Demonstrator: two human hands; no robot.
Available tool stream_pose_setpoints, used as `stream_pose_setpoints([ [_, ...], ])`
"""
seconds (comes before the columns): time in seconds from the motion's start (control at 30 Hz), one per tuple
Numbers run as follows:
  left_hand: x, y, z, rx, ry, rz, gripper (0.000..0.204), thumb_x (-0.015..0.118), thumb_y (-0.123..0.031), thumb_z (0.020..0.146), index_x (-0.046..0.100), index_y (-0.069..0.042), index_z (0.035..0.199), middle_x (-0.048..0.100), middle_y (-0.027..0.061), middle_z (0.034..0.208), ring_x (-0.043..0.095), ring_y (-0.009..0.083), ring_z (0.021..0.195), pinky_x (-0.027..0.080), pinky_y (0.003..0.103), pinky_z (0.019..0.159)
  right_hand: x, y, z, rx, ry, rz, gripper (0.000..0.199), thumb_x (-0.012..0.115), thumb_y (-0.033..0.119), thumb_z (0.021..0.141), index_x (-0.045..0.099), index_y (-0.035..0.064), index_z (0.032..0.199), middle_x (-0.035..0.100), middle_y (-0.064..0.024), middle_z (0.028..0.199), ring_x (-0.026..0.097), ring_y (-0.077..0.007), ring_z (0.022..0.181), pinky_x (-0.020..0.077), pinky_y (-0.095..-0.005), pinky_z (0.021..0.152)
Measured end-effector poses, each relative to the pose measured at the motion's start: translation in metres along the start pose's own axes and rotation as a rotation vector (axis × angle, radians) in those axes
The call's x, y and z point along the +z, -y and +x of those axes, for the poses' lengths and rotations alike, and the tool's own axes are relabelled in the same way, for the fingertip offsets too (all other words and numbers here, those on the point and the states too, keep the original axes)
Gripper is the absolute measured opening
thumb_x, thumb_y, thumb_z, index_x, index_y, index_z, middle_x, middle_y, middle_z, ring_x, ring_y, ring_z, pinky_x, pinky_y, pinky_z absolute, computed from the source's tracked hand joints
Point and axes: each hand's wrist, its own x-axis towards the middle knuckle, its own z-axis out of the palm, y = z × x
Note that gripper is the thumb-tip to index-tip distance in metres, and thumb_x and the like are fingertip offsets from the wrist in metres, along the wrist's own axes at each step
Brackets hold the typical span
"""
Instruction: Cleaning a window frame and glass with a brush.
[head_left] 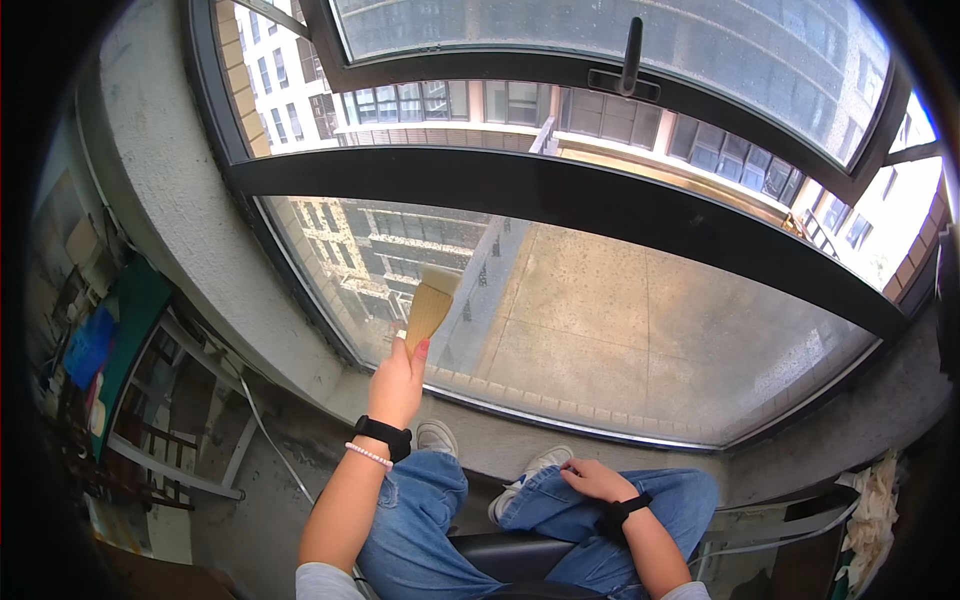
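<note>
My left hand (397,386) reaches forward with its fingers closed round the handle of a wide flat brush (428,314). The brush has a pale wooden body and whitish bristles (441,278), which point up and away from me. Behind it is the lower window pane (600,310); whether the bristles touch the glass I cannot tell. My right hand (598,481) lies on my bent right leg, in blue jeans (670,492), holding nothing, its fingers loosely spread. Each wrist carries a black band, and the left also a beaded bracelet (369,455).
Above the dark crossbar (540,190) a window sash with a handle (631,60) stands tilted open. A concrete ledge (480,450) runs below the glass. To the left are a green board (140,320), metal frames and a white cable (270,435). Crumpled pale cloth or paper (872,520) sits at right.
</note>
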Motion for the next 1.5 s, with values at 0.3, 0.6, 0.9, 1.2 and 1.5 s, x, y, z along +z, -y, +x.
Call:
stream_pose_setpoints([
  [0.3,0.000,-0.004,-0.014,-0.045,0.082,0.201,0.048,0.035,-0.045,0.093,0.050,0.001,0.086,0.060,0.0236,0.066,0.059,0.0417,0.063,0.046,0.049,0.055,-0.003,0.005,-0.003,0.002,-0.026,0.022,0.037,0.049,0.031,0.086,0.058,-0.0016,0.100,0.062,-0.0237,0.091,0.058,-0.0394,0.087,0.0455,-0.0414,0.076],
  [0.6,0.013,0.038,-0.012,-0.146,0.569,0.450,0.065,0.037,-0.057,0.086,0.066,0.000,0.083,0.062,0.0236,0.084,0.058,0.0406,0.082,0.046,0.047,0.072,-0.001,0.005,-0.001,-0.007,-0.014,-0.010,0.038,0.048,0.032,0.086,0.057,-0.0016,0.100,0.062,-0.0236,0.092,0.058,-0.0394,0.088,0.0456,-0.0408,0.077],
  [0.9,-0.028,0.014,-0.005,-0.145,0.065,0.224,0.055,0.045,-0.051,0.086,0.061,0.001,0.074,0.060,0.0250,0.074,0.058,0.0424,0.073,0.045,0.049,0.063,0.000,-0.001,-0.001,0.043,0.038,-0.014,0.039,0.048,0.033,0.086,0.056,0.0028,0.109,0.063,-0.0201,0.097,0.060,-0.0351,0.091,0.0462,-0.0378,0.079],
  [1.2,-0.027,0.029,0.025,-0.184,-0.369,-0.151,0.053,0.039,-0.049,0.092,0.051,0.002,0.080,0.055,0.0249,0.068,0.053,0.0447,0.069,0.040,0.046,0.059,0.002,-0.004,0.000,0.031,0.039,-0.016,0.038,0.048,0.033,0.086,0.056,0.0032,0.109,0.063,-0.0203,0.097,0.060,-0.0353,0.090,0.0464,-0.0383,0.079],
  [1.5,-0.012,0.084,0.017,-0.266,0.000,-0.052,0.063,0.040,-0.056,0.087,0.059,0.004,0.084,0.058,0.0268,0.076,0.055,0.0440,0.076,0.044,0.044,0.066,0.000,0.002,-0.004,0.015,0.014,-0.006,0.038,0.047,0.033,0.086,0.056,-0.0013,0.101,0.061,-0.0241,0.093,0.057,-0.0402,0.089,0.0448,-0.0426,0.078],
])
